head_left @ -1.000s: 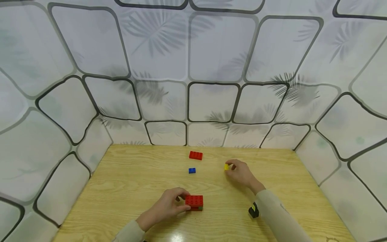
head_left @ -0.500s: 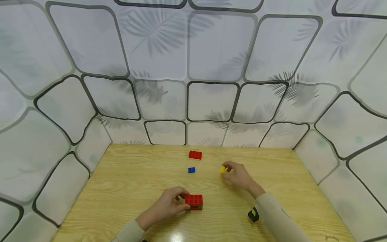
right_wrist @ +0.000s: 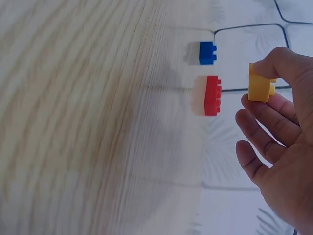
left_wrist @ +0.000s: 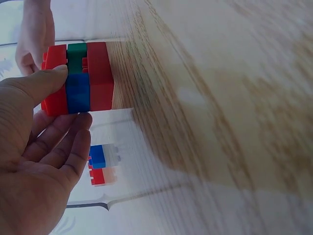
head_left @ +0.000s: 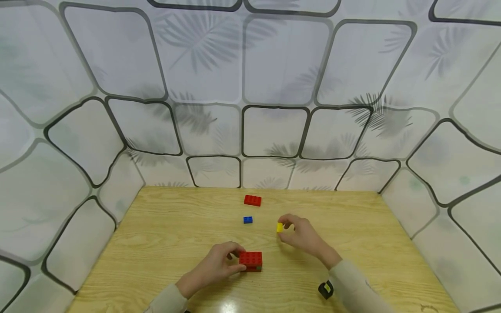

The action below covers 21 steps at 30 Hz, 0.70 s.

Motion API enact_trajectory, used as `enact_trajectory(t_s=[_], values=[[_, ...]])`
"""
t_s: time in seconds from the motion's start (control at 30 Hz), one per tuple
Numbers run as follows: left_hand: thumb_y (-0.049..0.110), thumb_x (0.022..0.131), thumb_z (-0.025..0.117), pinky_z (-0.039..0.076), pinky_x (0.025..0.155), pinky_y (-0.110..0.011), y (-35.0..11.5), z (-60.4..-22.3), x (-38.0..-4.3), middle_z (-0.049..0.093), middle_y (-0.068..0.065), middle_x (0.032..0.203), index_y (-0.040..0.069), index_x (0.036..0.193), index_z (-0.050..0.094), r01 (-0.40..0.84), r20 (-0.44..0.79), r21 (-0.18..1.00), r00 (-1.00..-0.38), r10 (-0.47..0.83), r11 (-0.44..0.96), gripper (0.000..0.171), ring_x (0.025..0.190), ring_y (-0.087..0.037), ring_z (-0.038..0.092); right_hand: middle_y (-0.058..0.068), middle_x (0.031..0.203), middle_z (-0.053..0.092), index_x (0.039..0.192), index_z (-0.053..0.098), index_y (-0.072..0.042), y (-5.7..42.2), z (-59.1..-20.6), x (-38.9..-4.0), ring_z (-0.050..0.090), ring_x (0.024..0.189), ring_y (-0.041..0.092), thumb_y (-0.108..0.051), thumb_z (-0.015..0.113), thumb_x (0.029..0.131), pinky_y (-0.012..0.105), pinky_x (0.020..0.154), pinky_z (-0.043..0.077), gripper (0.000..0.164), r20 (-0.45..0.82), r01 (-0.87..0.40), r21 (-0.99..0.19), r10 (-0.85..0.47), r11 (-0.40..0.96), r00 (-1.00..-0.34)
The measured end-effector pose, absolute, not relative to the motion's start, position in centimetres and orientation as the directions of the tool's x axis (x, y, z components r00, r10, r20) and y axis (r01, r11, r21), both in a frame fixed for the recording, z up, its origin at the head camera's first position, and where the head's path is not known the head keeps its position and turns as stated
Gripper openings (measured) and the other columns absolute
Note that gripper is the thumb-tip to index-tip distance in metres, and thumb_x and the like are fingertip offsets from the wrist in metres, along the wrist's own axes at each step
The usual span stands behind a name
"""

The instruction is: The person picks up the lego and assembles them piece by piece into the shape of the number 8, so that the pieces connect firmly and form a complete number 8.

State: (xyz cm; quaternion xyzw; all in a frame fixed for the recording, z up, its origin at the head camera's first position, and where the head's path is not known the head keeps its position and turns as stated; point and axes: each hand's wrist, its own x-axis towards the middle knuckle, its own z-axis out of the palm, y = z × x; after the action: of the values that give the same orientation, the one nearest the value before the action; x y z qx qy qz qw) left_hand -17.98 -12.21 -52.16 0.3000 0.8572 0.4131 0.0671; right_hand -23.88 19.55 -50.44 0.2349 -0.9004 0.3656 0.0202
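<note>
My left hand point(head_left: 214, 263) grips a small stack of toy bricks point(head_left: 251, 259) on the table, thumb on the near side. In the left wrist view the stack has a red brick point(left_wrist: 100, 78) at the bottom, a blue brick point(left_wrist: 78, 93) and a green brick point(left_wrist: 75, 58) side by side in the middle, and another red brick point(left_wrist: 55, 98) on top. To the right and farther back, my right hand point(head_left: 306, 238) pinches a yellow brick point(right_wrist: 258, 87) between thumb and fingers. In the right wrist view it is held clear of the table, its studs partly showing.
A loose blue brick point(head_left: 248, 220) lies on the wooden table point(head_left: 176, 226) beyond the stack. Behind it is a loose red brick point(head_left: 252, 200). Patterned cloth walls point(head_left: 274, 130) enclose the back and sides. A black wrist device point(head_left: 325, 289) hangs under the right sleeve.
My right hand has brought the yellow brick leftward and nearer, toward the stack. My left hand and the stack have stayed in place, as have the loose bricks.
</note>
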Motion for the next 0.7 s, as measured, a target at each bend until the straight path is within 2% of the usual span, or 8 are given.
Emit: enact_trajectory(t_s=[0.27,0.5,0.7], values=[[0.025,0.094,0.082,0.058,0.084,-0.024,-12.2,-52.2,-18.1,0.074,-0.002,0.114,0.012,0.120,0.072,0.449,0.121,0.748,-0.816,0.565,0.489,0.031,0.101,-0.012,0.071,-0.004,0.112,0.074,0.124,0.069,-0.014,18.3,-49.3,-22.2,0.068,0.100,0.022,-0.024,0.080,0.094,0.033,0.082,0.051,0.034,0.186,-0.446,-0.666,-0.446,0.598,-0.876],[0.026,0.094,0.082,0.058,0.085,-0.023,-12.1,-52.1,-18.1,0.074,-0.001,0.114,0.012,0.120,0.071,0.446,0.119,0.748,-0.819,0.561,0.492,0.031,0.101,-0.010,0.070,-0.003,0.113,0.074,0.125,0.070,-0.010,17.4,-49.1,-21.5,0.068,0.102,0.028,-0.024,0.080,0.093,0.045,0.084,0.055,0.036,0.171,-0.451,-0.678,-0.471,0.581,-0.865],[0.025,0.094,0.082,0.058,0.085,-0.024,-12.2,-52.1,-18.0,0.074,-0.001,0.114,0.012,0.119,0.071,0.450,0.127,0.747,-0.819,0.559,0.490,0.030,0.100,-0.011,0.071,-0.004,0.113,0.074,0.126,0.070,-0.011,16.8,-48.9,-20.9,0.068,0.102,0.023,-0.026,0.080,0.093,0.037,0.083,0.055,0.037,0.147,-0.447,-0.678,-0.489,0.584,-0.860]])
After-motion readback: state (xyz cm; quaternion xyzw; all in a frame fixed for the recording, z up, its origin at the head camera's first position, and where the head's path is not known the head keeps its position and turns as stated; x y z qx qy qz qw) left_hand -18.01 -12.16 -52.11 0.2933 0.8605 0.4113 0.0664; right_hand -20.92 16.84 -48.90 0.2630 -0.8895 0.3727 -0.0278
